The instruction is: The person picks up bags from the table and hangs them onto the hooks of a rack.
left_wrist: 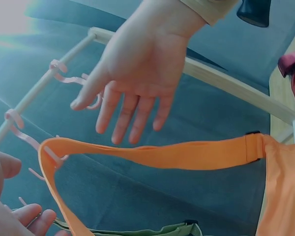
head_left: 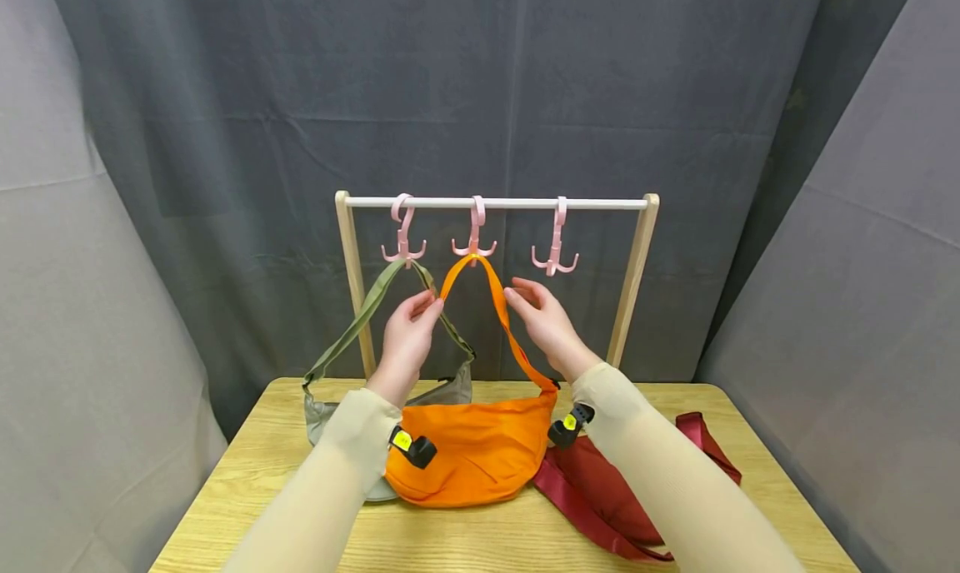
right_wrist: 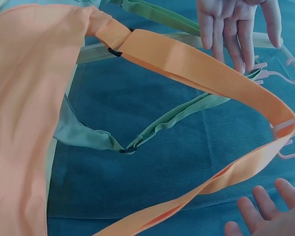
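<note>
Because the left hand [head_left: 408, 331] and right hand [head_left: 547, 323] have slack, parted fingers gripping nothing, ease them apart without snagging; the orange sling bag [head_left: 480, 448] is below the middle pink hook [head_left: 475, 231], where its strap [head_left: 504, 315] should sit centred.

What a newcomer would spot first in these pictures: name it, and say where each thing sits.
The bright orange bag comes first, front and centre, its strap looped over the middle pink hook, with the left hand and right hand on either side. Next is the dark red bag lying on the table to the right, partly hidden by the right sleeve.
</note>
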Tool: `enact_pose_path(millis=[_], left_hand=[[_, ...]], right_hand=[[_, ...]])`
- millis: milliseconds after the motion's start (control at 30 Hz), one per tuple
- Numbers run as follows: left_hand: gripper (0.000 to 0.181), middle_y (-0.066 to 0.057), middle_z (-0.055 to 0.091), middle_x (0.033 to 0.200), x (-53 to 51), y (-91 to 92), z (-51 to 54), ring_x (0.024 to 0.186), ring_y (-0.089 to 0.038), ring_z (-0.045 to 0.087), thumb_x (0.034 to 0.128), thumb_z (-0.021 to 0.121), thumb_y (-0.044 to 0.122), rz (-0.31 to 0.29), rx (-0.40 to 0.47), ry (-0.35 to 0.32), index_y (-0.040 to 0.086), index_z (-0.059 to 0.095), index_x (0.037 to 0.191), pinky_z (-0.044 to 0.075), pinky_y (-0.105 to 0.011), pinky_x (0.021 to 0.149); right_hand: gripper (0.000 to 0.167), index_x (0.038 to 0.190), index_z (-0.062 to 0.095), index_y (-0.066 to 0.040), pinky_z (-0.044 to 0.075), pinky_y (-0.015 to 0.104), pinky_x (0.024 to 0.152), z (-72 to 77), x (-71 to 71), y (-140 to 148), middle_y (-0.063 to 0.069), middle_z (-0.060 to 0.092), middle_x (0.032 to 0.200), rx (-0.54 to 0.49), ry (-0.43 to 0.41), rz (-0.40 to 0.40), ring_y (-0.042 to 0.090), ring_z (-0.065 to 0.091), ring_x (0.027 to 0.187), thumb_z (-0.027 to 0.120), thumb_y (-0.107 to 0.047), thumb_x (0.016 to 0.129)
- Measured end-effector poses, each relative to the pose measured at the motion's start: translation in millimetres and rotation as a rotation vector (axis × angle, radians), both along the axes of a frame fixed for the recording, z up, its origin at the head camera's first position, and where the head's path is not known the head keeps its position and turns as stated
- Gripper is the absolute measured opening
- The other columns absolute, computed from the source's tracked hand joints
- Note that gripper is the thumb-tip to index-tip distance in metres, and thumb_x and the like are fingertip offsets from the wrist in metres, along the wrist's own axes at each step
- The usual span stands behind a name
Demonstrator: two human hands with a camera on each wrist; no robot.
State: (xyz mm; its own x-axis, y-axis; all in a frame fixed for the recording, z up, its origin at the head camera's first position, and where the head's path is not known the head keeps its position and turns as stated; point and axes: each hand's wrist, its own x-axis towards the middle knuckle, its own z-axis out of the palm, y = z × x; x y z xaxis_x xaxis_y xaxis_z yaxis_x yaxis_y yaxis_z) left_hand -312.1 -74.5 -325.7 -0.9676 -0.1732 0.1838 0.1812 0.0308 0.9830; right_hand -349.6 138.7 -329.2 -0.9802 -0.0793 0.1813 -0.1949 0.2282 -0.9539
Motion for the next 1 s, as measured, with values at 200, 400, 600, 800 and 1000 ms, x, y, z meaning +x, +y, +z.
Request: enact_pose_path(millis=[200,400,600,800,1000], left_hand=[[0.039,-0.019,0.061,0.132,9.9,-2.6,3.5,0.123,-0.032,0.058,0.1019,0.065,0.02,0.007,0.014,0.023,0.0,0.059,0.135,0.047,-0.044,0.108],[0.025,-0.011,0.061,0.114,21.7,-1.3,10.9,0.108,-0.025,0.056,0.1007,0.067,0.02,0.011,0.015,0.043,0.003,0.062,0.118,0.045,-0.032,0.092],[0.019,-0.007,0.061,0.104,35.0,3.6,13.7,0.1,-0.021,0.055,0.1003,0.067,0.019,-0.009,-0.003,0.078,0.003,0.062,0.109,0.043,-0.03,0.09],[0.021,-0.014,0.064,0.118,44.7,7.0,6.7,0.11,-0.027,0.06,0.1004,0.067,0.016,-0.101,-0.099,0.162,0.003,0.063,0.116,0.047,-0.037,0.099],[0.027,-0.012,0.061,0.127,54.7,8.6,-4.0,0.119,-0.03,0.059,0.0999,0.068,0.018,-0.136,-0.292,0.301,0.006,0.062,0.123,0.042,-0.047,0.104]], right_hand=[[0.055,0.152,0.047,-0.009,0.032,0.052,0.122,2.5,9.7,8.2,0.017,0.051,0.153,0.026,0.043,-0.004,0.034,0.046,0.143,0.06,-0.034,0.105],[0.05,0.146,0.052,-0.008,0.035,0.053,0.12,7.5,21.9,17.1,0.017,0.055,0.147,0.046,0.065,-0.013,0.035,0.05,0.139,0.061,-0.035,0.105],[0.042,0.138,0.057,-0.006,0.042,0.051,0.115,9.9,39.0,27.8,0.018,0.061,0.136,0.109,0.167,-0.015,0.034,0.058,0.128,0.062,-0.03,0.104],[0.034,0.132,0.061,-0.006,0.049,0.027,0.102,3.5,50.7,34.4,0.015,0.066,0.123,0.16,0.278,-0.047,0.028,0.064,0.115,0.065,-0.024,0.103],[0.029,0.129,0.062,-0.007,0.048,0.016,0.092,-2.9,61.9,39.3,0.013,0.067,0.115,0.179,0.363,-0.083,0.023,0.065,0.106,0.065,-0.019,0.103]])
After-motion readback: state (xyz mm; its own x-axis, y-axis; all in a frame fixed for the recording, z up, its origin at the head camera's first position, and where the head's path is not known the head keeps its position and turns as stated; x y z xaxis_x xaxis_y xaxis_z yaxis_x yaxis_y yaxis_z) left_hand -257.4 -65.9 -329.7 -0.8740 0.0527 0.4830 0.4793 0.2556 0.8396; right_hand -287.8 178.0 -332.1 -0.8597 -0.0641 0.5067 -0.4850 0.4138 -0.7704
